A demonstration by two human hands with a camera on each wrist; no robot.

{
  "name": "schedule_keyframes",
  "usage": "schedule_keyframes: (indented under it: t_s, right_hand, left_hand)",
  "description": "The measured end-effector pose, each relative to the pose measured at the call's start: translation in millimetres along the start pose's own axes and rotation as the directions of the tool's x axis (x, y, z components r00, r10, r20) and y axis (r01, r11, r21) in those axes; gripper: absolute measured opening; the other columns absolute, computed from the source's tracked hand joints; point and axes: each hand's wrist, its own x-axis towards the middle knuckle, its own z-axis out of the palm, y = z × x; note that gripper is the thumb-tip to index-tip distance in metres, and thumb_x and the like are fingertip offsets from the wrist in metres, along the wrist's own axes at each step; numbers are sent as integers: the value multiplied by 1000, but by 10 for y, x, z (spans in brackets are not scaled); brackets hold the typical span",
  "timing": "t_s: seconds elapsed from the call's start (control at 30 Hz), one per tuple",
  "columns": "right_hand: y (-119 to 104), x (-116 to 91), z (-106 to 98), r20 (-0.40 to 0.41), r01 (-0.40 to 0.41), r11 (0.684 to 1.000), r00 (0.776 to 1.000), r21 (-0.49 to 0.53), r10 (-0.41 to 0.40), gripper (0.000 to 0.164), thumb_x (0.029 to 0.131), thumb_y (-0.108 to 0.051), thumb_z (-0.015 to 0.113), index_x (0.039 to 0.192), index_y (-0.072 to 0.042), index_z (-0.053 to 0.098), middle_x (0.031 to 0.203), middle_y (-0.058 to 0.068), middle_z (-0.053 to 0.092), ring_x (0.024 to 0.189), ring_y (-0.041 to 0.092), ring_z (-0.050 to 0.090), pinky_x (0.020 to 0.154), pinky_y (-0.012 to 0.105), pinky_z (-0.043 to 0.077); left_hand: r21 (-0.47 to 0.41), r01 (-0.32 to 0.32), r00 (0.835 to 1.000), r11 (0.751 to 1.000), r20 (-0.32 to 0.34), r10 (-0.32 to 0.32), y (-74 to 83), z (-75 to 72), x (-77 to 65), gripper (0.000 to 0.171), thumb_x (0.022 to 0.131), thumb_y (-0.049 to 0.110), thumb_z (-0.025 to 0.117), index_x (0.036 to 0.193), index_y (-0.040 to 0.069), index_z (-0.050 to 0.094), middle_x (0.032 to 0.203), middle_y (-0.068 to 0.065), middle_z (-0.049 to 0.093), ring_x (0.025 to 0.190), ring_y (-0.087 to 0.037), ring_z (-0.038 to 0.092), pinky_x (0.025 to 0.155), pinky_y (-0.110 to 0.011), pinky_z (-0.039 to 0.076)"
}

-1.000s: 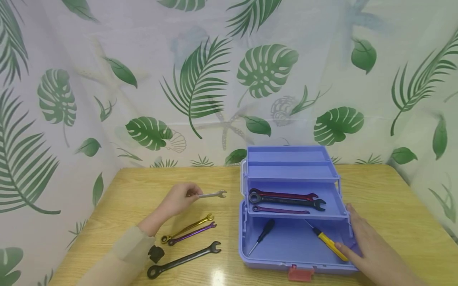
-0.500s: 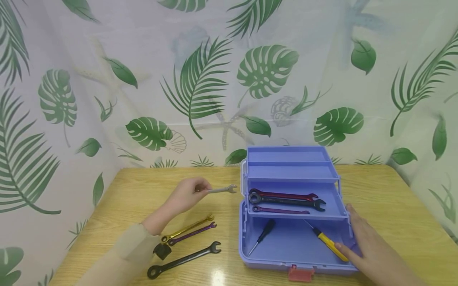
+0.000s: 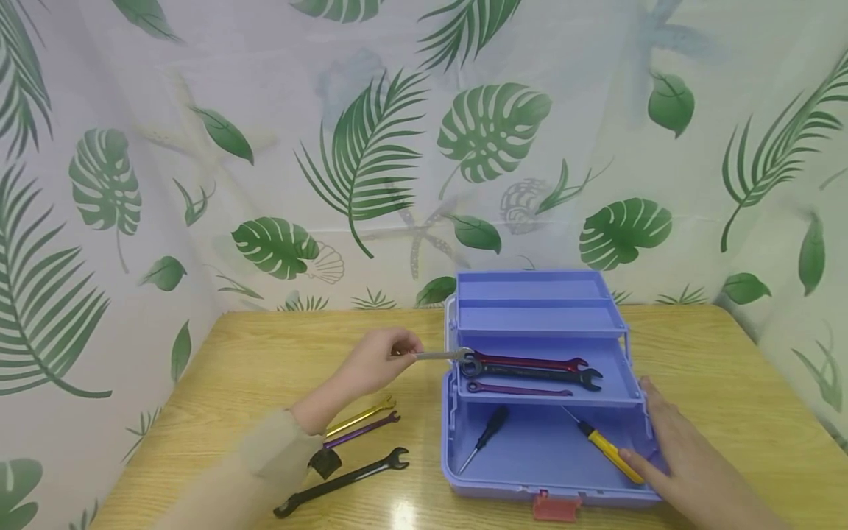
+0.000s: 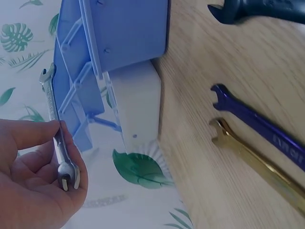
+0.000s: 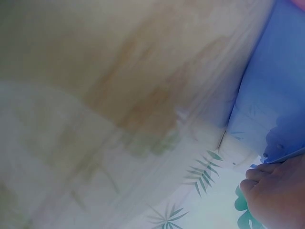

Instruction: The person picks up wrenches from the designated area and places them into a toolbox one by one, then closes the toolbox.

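My left hand (image 3: 379,362) pinches a small silver open-end wrench (image 4: 53,107) between thumb and fingers. Its far jaw reaches over the left edge of the blue-purple toolbox's (image 3: 539,492) middle tray, by the ring end of a black wrench (image 3: 530,372). Beside that lie a red wrench (image 3: 536,361) and a thin purple wrench (image 3: 520,389). My right hand (image 3: 682,453) holds the toolbox's right wall, thumb over the rim and fingers along the outside. The right wrist view catches only part of that hand (image 5: 279,188) against the blue side.
On the table left of the box lie a gold wrench (image 3: 361,417), a purple wrench (image 3: 363,430) and a large black wrench (image 3: 351,480). The toolbox bottom holds a black screwdriver (image 3: 493,427) and a yellow-handled screwdriver (image 3: 612,455). A pink latch (image 3: 555,507) hangs at its front.
My left hand has carried the silver wrench rightward from above the table to the middle tray's left edge. The right hand and toolbox have stayed put.
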Motion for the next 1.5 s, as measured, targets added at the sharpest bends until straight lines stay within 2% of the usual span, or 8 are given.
schedule_keyframes:
  t_s: [0.3, 0.57, 0.7, 0.87, 1.03, 1.13, 1.3, 1.5]
  right_hand:
    - [-6, 8, 10, 1, -10, 1000, 1000, 0, 10, 105, 106, -56, 55, 168, 0, -7, 166, 41, 24, 144, 66, 35, 107, 84, 35]
    - [6, 12, 17, 7, -13, 1000, 1000, 4, 13, 105, 105, -56, 56, 168, 1, -7, 166, 42, 24, 143, 67, 35, 107, 84, 35]
    - [14, 12, 19, 4, -6, 1000, 1000, 5, 6, 105, 106, -55, 56, 168, 1, -7, 165, 42, 24, 143, 67, 35, 107, 84, 35]
    - [26, 7, 20, -10, 5, 1000, 1000, 12, -5, 105, 106, -54, 57, 168, 0, -7, 166, 42, 24, 143, 67, 35, 107, 84, 35]
    - [31, 0, 19, -19, 16, 1000, 1000, 11, -16, 104, 105, -53, 58, 168, 1, -5, 167, 41, 23, 144, 66, 35, 107, 84, 35]
    - [26, 3, 12, -10, 13, 1000, 1000, 8, -13, 104, 105, -53, 58, 168, 1, -5, 166, 41, 23, 144, 67, 35, 107, 83, 35]
    - [13, 10, -4, 7, -6, 1000, 1000, -1, 6, 105, 105, -56, 56, 168, 1, -7, 166, 42, 22, 144, 67, 34, 107, 84, 35]
    - [-1, 12, -13, 14, -9, 1000, 1000, -1, 9, 105, 106, -56, 55, 168, 1, -7, 167, 42, 21, 144, 67, 33, 107, 84, 35]
  left_hand:
    - [6, -67, 998, 998, 15, 67, 161, 181, 105, 9, 99, 0, 69, 98, 4, 76, 96, -10, 78, 90, -16, 69, 83, -28, 59]
    - [18, -175, 984, 984, 26, 175, 289, 330, 208, 9, 97, -1, 69, 95, 5, 76, 93, -9, 77, 89, -18, 69, 84, -25, 57]
    - [19, -196, 980, 981, 32, 195, 377, 375, 250, 9, 98, 0, 69, 98, 5, 76, 97, -10, 78, 94, -20, 71, 88, -25, 58]
    - [20, -207, 978, 978, 33, 206, 500, 410, 301, 8, 100, 1, 69, 100, 5, 76, 100, -10, 79, 98, -22, 73, 92, -27, 60]
    - [7, -220, 974, 975, 47, 219, 595, 479, 348, 9, 100, 1, 69, 101, 4, 77, 101, -10, 79, 98, -22, 75, 92, -24, 60]
    - [27, -223, 974, 975, 56, 221, 641, 533, 371, 9, 100, 3, 70, 102, 5, 78, 102, -9, 80, 100, -21, 75, 92, -23, 59]
    - [64, -196, 979, 978, 75, 192, 702, 622, 401, 9, 102, 6, 69, 104, 7, 78, 105, -7, 80, 104, -19, 75, 94, -23, 59]
    - [62, -174, 983, 983, 69, 170, 733, 716, 432, 10, 101, 5, 69, 104, 7, 79, 104, -6, 80, 100, -16, 74, 91, -20, 57]
